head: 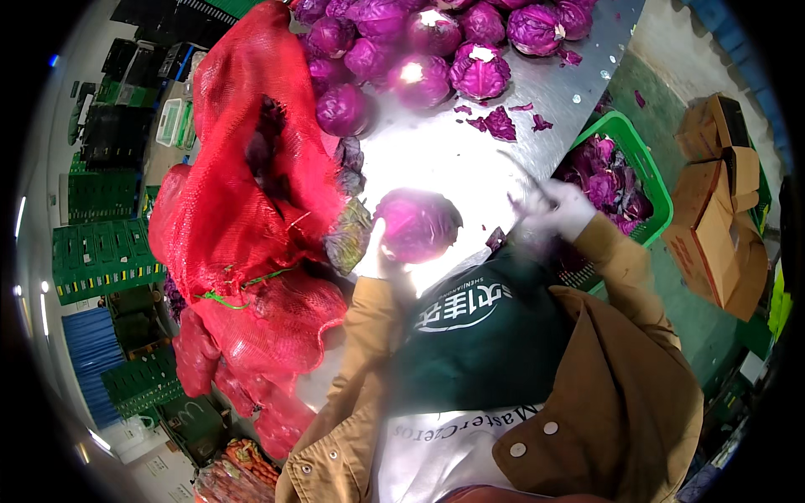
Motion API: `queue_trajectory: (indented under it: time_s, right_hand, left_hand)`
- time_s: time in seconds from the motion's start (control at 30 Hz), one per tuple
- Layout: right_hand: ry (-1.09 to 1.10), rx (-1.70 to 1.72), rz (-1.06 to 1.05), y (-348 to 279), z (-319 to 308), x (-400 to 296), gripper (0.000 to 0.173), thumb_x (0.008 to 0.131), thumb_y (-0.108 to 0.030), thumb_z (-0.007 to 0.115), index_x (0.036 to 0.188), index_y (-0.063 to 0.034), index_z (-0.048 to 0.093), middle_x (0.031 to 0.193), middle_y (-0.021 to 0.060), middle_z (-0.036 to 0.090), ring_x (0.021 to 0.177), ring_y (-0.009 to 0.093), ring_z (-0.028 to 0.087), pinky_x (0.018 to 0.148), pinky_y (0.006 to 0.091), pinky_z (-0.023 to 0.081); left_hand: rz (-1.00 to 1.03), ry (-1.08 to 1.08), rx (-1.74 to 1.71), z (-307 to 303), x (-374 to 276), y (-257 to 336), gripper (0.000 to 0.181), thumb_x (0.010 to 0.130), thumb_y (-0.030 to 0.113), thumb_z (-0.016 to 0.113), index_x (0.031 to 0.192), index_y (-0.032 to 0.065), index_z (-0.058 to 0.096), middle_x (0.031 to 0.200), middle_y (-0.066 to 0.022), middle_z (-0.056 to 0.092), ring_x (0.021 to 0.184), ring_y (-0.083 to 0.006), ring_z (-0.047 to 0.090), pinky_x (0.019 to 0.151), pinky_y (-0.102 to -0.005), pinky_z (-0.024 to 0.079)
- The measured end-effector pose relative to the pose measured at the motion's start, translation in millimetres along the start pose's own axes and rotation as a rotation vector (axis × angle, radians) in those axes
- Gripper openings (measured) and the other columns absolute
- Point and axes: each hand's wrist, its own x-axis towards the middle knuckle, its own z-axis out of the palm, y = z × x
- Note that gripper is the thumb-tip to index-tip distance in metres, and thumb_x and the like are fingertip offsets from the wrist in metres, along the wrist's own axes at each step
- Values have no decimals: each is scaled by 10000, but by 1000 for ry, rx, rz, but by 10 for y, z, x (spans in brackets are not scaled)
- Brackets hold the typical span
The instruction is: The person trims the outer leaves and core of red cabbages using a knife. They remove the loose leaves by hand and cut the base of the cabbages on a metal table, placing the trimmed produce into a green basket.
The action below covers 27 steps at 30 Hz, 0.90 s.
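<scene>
My left hand (373,254) grips a red cabbage (420,225) from its left side, above the metal table (534,78) in front of my apron. To the right, my right hand (556,210) is blurred by motion. Its fingers are closed around what looks like a knife, whose thin dark blade (523,168) points up and left. Below that hand is a blurred purple patch, perhaps a loose leaf. Glare washes out the tabletop between my hands. A greenish outer-leafed cabbage (349,236) lies just left of my left hand, against the red mesh sack (233,188).
Several red cabbages (418,82) crowd the table's far end, with leaf scraps (500,124) nearby. A green crate (660,201) of purple leaves stands at the right, below the table edge. Cardboard boxes (704,232) are beyond it. Stacked green crates (104,251) line the left.
</scene>
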Motion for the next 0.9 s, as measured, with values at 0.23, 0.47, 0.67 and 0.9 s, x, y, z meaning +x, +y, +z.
queue_trajectory:
  time_s: [0.23, 0.47, 0.67, 0.9]
  right_hand:
    - [-55, 511, -141, 182, 720, 362, 546, 803, -120, 567, 1336, -73, 455, 1162, 115, 542, 1022, 193, 543, 888, 299, 448]
    - [-134, 591, 99, -120, 854, 390, 356, 861, -121, 553, 1205, -33, 534, 1054, 56, 555, 892, 115, 531, 788, 261, 463]
    - [696, -351, -83, 352, -317, 92, 492, 758, -57, 673, 1221, 14, 521, 1072, 79, 593, 957, 153, 571, 865, 264, 455]
    - [578, -114, -203, 690, -24, 175, 342, 806, 8, 590, 1146, -26, 589, 946, 36, 589, 766, 59, 496, 666, 223, 440]
  left_hand:
    - [-57, -33, -33, 188, -8, 134, 814, 794, 657, 522, 1410, 166, 314, 1408, -151, 362, 1226, -422, 411, 878, -697, 391]
    - [-19, 9, -66, 198, -74, 47, 625, 879, 550, 489, 1320, 110, 430, 1217, -120, 539, 1037, -266, 562, 771, -412, 529]
    - [58, -51, -161, -57, 15, -37, 856, 792, 686, 481, 1408, 117, 312, 1403, -165, 373, 1248, -382, 411, 954, -625, 390]
    - [50, -84, -384, 520, 4, 448, 841, 782, 707, 459, 1427, 193, 292, 1438, -103, 349, 1277, -390, 370, 929, -698, 344]
